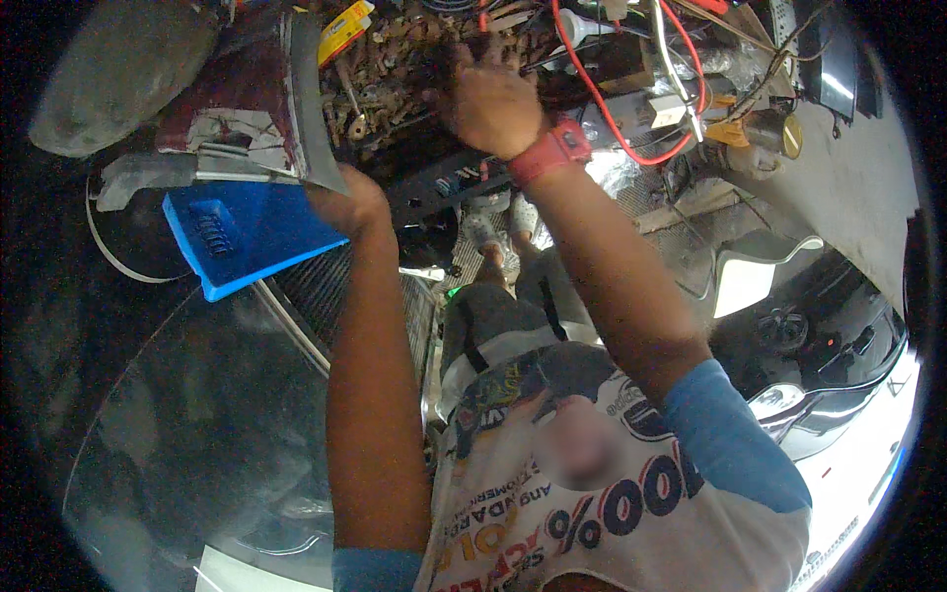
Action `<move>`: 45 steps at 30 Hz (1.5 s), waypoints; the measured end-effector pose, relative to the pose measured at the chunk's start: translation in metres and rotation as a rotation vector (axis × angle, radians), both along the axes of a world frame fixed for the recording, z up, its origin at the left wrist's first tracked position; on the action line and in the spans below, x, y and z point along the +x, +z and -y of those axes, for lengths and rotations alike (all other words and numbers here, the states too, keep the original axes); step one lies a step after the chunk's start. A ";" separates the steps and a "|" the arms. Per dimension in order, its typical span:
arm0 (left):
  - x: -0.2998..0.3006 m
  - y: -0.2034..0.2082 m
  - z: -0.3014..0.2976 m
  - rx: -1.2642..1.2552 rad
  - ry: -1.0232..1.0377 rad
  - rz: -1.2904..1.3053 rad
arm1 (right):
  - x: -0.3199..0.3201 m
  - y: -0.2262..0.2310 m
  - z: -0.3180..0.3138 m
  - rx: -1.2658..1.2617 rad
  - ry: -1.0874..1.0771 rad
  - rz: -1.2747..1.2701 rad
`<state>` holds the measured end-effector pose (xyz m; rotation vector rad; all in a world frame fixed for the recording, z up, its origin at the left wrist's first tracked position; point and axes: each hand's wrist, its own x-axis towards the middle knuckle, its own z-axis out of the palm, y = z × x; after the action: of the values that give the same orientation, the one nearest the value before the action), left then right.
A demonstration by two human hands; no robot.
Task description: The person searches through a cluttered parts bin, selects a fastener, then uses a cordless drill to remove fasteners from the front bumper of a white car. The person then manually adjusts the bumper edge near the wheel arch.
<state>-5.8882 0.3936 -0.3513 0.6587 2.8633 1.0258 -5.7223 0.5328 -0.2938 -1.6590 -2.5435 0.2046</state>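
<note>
My right hand (pixel 493 107), with a red watch (pixel 552 153) on its wrist, reaches into a heap of small rusty hardware (pixel 395 74), seemingly screws and bolts. Its fingers look spread, their tips dark and somewhat blurred; I see nothing held in them. My left hand (pixel 347 200) is at the lower edge of a worn maroon and grey panel (pixel 311 104). That panel hides its fingers, so its grip does not show. Right beside it is a blue plastic tray-like piece (pixel 261 232) with a slotted recess. A yellow package (pixel 345 32) lies at the heap's far left.
A red cable (pixel 592 94) loops to the right of the heap, by a pale metal rod (pixel 676 69). At the left is a grey-handled tool (pixel 148 178). Car glass (pixel 217 424) fills the lower left; a dark car (pixel 809 335) stands at the right.
</note>
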 end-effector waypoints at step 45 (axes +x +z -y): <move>0.006 0.025 -0.019 -0.131 0.077 0.067 | -0.065 -0.003 -0.041 -0.561 -0.813 -1.162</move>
<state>-5.8819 0.4123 -0.3260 0.4994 2.8871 0.8420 -5.7878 0.5738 -0.2966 -1.7477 -0.9284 1.3632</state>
